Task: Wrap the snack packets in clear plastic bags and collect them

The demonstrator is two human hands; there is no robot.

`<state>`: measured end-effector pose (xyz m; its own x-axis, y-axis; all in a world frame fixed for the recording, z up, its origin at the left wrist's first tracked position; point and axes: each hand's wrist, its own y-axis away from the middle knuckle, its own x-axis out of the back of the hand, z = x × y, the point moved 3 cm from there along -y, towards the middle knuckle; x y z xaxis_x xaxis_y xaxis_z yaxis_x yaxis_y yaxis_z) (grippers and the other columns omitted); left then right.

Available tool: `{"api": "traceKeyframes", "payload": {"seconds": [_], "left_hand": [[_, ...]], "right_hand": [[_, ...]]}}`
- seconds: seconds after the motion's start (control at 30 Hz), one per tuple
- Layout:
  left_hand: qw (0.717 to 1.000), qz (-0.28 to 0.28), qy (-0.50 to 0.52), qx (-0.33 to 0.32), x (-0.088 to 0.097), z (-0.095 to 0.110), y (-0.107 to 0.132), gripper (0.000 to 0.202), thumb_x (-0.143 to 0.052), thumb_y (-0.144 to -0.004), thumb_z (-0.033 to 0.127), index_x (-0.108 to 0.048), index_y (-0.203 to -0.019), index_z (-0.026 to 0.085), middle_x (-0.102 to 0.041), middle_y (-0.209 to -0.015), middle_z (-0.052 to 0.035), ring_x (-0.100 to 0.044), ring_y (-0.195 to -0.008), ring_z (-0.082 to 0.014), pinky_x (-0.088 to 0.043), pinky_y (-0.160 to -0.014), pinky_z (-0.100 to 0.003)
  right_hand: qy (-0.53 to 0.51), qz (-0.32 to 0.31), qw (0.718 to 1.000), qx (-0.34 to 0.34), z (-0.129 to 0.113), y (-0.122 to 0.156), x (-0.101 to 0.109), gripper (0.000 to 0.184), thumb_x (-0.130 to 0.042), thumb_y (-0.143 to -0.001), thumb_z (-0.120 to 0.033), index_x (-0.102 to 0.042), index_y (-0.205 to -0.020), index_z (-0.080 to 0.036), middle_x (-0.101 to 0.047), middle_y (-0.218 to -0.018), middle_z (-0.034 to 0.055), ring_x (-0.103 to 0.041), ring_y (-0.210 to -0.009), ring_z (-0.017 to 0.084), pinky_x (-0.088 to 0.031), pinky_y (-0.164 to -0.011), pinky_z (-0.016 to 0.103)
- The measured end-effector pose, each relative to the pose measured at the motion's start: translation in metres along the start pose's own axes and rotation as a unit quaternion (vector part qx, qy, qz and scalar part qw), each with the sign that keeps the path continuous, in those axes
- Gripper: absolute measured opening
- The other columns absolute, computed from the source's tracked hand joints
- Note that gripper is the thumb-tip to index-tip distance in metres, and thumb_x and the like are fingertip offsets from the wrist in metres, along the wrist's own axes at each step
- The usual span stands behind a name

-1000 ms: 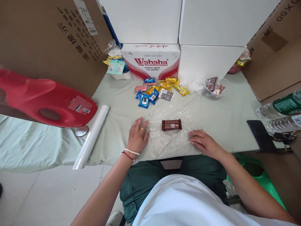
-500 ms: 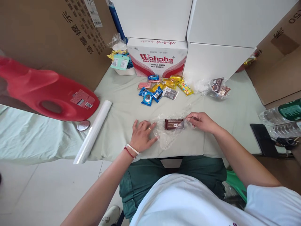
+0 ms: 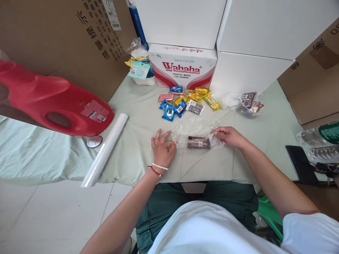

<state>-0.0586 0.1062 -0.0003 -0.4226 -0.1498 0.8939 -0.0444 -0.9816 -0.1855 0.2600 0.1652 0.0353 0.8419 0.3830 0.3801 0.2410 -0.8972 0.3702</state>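
Observation:
A brown wrapped snack bar (image 3: 198, 143) lies on the table with clear plastic film (image 3: 194, 127) around and over it. My left hand (image 3: 163, 146) pinches the film's left side between thumb and index finger, the other fingers spread. At the right side, my right hand (image 3: 229, 137) has its fingers closed on the film's edge. Both hands rest close to the tabletop, one on each side of the bar. Glare on the film partly veils the bar's label.
Several wrapped snacks (image 3: 169, 112) lie behind the film, before a Wahaha water carton (image 3: 182, 67). A film roll (image 3: 106, 150) and a red jug (image 3: 60, 102) are at left. A clear bag of snacks (image 3: 250, 104), a phone (image 3: 302, 164) and plastic bottles (image 3: 324, 135) are at right.
My left hand has gone from lying nearly flat to pinching the film. The film's near part has been folded away from me over the bar. My right hand keeps its hold.

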Motion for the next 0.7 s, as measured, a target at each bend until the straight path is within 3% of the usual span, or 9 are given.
{"api": "traceKeyframes", "payload": {"seconds": [0.13, 0.23, 0.3, 0.4, 0.47, 0.5, 0.57, 0.63, 0.7], "left_hand": [[0.992, 0.086, 0.011, 0.096, -0.003, -0.018, -0.008, 0.031, -0.055, -0.096, 0.046, -0.07, -0.081, 0.023, -0.066, -0.135, -0.012, -0.037, -0.15, -0.0381, -0.032, -0.12, -0.067], [0.981, 0.133, 0.006, 0.138, 0.006, -0.028, -0.004, 0.025, -0.06, -0.092, 0.045, -0.068, -0.099, 0.022, -0.056, -0.141, -0.0169, -0.034, -0.15, -0.0389, -0.035, -0.119, -0.065], [0.97, 0.189, 0.012, 0.151, 0.018, -0.029, 0.004, 0.028, -0.062, -0.089, 0.038, -0.065, -0.109, 0.018, -0.055, -0.135, -0.0205, -0.042, -0.141, -0.0389, -0.036, -0.116, -0.064], [0.942, 0.321, 0.002, 0.102, 0.039, -0.014, 0.023, 0.025, -0.06, -0.085, 0.022, -0.066, -0.108, 0.015, -0.06, -0.114, -0.0175, -0.055, -0.118, -0.034, -0.04, -0.105, -0.058], [0.93, 0.368, -0.002, -0.008, 0.048, 0.01, 0.036, 0.024, -0.057, -0.083, 0.013, -0.069, -0.103, 0.019, -0.064, -0.102, -0.0121, -0.059, -0.106, -0.0291, -0.041, -0.099, -0.051], [0.931, 0.357, 0.002, -0.078, 0.049, 0.024, 0.041, 0.027, -0.057, -0.083, 0.011, -0.071, -0.103, 0.022, -0.067, -0.099, -0.0097, -0.06, -0.103, -0.0268, -0.04, -0.097, -0.047], [0.944, 0.268, 0.008, -0.191, 0.043, 0.051, 0.042, 0.039, -0.056, -0.084, 0.009, -0.074, -0.114, 0.027, -0.074, -0.103, -0.0066, -0.062, -0.103, -0.0241, -0.038, -0.094, -0.043], [0.965, 0.142, -0.008, -0.222, 0.029, 0.069, 0.035, 0.053, -0.054, -0.087, 0.009, -0.069, -0.133, 0.03, -0.076, -0.122, -0.0058, -0.063, -0.108, -0.0237, -0.038, -0.09, -0.041], [0.979, 0.038, -0.031, -0.196, 0.013, 0.075, 0.024, 0.057, -0.051, -0.089, 0.01, -0.064, -0.142, 0.029, -0.071, -0.138, -0.0062, -0.062, -0.109, -0.025, -0.04, -0.086, -0.043]], "right_hand": [[0.126, 0.048, 0.991, -0.008, 0.004, -0.007, 0.015, 0.031, -0.061, -0.086, -0.047, -0.071, -0.093, -0.019, -0.066, -0.074, 0.0007, -0.053, -0.061, 0.015, -0.042, -0.06, 0.027], [0.316, 0.122, 0.941, 0.02, -0.007, -0.016, 0.03, 0.027, -0.055, -0.091, -0.033, -0.074, -0.101, -0.017, -0.074, -0.095, 0.009, -0.064, -0.082, 0.022, -0.047, -0.077, 0.032], [0.4, 0.154, 0.902, 0.058, -0.021, -0.026, 0.032, 0.031, -0.052, -0.094, -0.03, -0.074, -0.111, -0.016, -0.074, -0.108, 0.0135, -0.065, -0.097, 0.027, -0.048, -0.089, 0.037], [0.424, 0.127, 0.885, 0.143, -0.047, -0.05, 0.015, 0.039, -0.054, -0.098, -0.036, -0.07, -0.127, -0.015, -0.071, -0.124, 0.0157, -0.062, -0.114, 0.031, -0.044, -0.104, 0.042], [0.424, 0.087, 0.884, 0.178, -0.061, -0.068, -0.005, 0.05, -0.061, -0.096, -0.043, -0.064, -0.138, -0.014, -0.069, -0.131, 0.017, -0.057, -0.124, 0.033, -0.042, -0.109, 0.043], [0.429, 0.068, 0.883, 0.177, -0.067, -0.077, -0.015, 0.058, -0.067, -0.093, -0.046, -0.062, -0.141, -0.013, -0.068, -0.132, 0.0178, -0.055, -0.127, 0.034, -0.042, -0.109, 0.043], [0.442, 0.035, 0.885, 0.145, -0.075, -0.093, -0.032, 0.07, -0.078, -0.084, -0.047, -0.061, -0.142, -0.012, -0.071, -0.124, 0.0176, -0.054, -0.127, 0.036, -0.044, -0.105, 0.042], [0.44, 0.004, 0.892, 0.099, -0.081, -0.102, -0.042, 0.061, -0.082, -0.081, -0.04, -0.067, -0.134, -0.012, -0.075, -0.108, 0.0136, -0.059, -0.118, 0.033, -0.047, -0.095, 0.036], [0.418, -0.022, 0.905, 0.08, -0.087, -0.101, -0.045, 0.037, -0.076, -0.085, -0.031, -0.075, -0.118, -0.014, -0.075, -0.094, 0.0084, -0.065, -0.1, 0.027, -0.047, -0.085, 0.03]]}}
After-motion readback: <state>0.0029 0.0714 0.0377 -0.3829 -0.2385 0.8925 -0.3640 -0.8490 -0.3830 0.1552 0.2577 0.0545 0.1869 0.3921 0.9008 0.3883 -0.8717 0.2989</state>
